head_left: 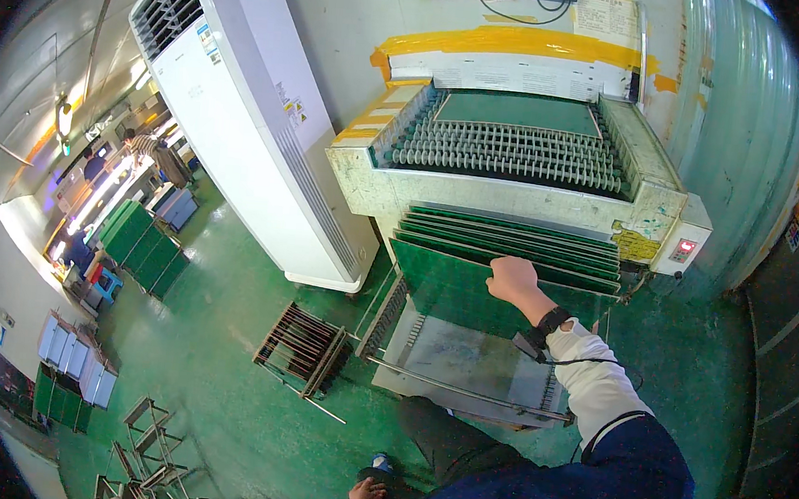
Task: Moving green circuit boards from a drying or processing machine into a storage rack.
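Observation:
My right hand (513,279) is closed on the top edge of a green board (444,278), a thin flat panel. This board is the nearest of several similar green boards (514,230) standing in a row, tilted slightly, in a slotted metal rack (466,356) below the roller machine (510,150). Its fingertips are hidden on the board's far side. Low in the picture, by my dark trouser leg, is my left hand (367,497); it is small here, and how its fingers lie is unclear. Another green board (523,112) lies flat on the machine's rollers.
A tall white air conditioner (267,145) stands left of the machine. On the green floor are a small slotted rack (303,347) and metal frames (151,446). Green stacks (142,243) and people at a lit bench (144,156) are far left. A control box (681,244) juts out right.

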Demonstrator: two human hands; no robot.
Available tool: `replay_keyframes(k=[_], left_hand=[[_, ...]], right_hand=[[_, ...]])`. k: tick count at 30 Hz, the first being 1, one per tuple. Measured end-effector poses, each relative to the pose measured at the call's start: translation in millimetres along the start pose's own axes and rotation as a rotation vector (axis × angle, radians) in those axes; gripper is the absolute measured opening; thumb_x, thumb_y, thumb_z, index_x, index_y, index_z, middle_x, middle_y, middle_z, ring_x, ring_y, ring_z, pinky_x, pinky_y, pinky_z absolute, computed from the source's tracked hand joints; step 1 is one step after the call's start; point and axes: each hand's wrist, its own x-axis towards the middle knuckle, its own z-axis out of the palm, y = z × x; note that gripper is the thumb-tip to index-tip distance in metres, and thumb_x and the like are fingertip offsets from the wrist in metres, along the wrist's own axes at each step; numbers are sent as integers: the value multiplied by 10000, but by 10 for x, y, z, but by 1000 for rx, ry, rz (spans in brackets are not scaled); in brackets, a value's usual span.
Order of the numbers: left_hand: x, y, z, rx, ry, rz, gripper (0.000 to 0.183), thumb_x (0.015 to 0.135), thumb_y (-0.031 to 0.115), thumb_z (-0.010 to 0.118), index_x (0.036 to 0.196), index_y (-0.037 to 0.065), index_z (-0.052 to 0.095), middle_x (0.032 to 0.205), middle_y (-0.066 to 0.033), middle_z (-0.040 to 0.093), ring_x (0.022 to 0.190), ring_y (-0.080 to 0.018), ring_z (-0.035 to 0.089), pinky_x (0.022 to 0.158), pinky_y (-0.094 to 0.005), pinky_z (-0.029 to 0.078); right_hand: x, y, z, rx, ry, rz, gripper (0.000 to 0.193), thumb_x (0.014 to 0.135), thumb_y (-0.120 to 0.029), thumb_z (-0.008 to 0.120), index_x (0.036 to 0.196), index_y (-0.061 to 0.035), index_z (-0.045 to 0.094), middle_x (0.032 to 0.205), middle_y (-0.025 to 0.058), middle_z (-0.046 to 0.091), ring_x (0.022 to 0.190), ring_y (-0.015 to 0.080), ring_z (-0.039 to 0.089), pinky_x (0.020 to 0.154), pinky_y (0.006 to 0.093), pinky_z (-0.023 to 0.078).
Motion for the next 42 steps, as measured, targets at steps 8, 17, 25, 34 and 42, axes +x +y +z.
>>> replay_keyframes(k=[8, 17, 25, 34, 42], left_hand=[[8, -19, 12, 16, -6, 1, 261, 861, 134, 557, 1025, -57, 487, 827, -236, 639, 543, -275, 619, 448, -315, 497], [50, -58, 14, 20, 10, 13, 265, 856, 140, 562, 1026, -49, 487, 805, -225, 637, 535, -265, 611, 453, -313, 496], [140, -132, -115, -123, -82, 28, 239, 865, 116, 557, 1011, -63, 492, 796, -255, 621, 576, -314, 614, 525, -376, 532], [3, 1, -29, -27, -56, -14, 279, 873, 132, 542, 1050, -72, 473, 824, -252, 624, 587, -302, 619, 522, -368, 531], [62, -53, -71, -127, -61, 2, 274, 871, 102, 523, 1059, -91, 476, 854, -283, 613, 602, -342, 614, 503, -377, 525]], right_hand=[[9, 5, 9, -7, -18, 27, 220, 720, -251, 617, 799, -49, 656, 831, 156, 648, 821, 331, 627, 698, 436, 503], [0, 26, 8, -9, -29, 32, 231, 718, -265, 625, 813, -57, 652, 836, 150, 646, 827, 326, 623, 706, 437, 499], [12, 5, 40, -1, -6, 13, 237, 712, -275, 627, 811, -60, 641, 828, 148, 641, 825, 327, 618, 704, 441, 493], [-3, 14, 47, 5, 9, -1, 240, 711, -277, 626, 810, -59, 632, 817, 145, 637, 827, 325, 614, 693, 447, 489], [-30, -19, 3, -1, 30, -8, 198, 696, -226, 612, 786, -54, 648, 820, 150, 640, 809, 328, 624, 691, 440, 500]])
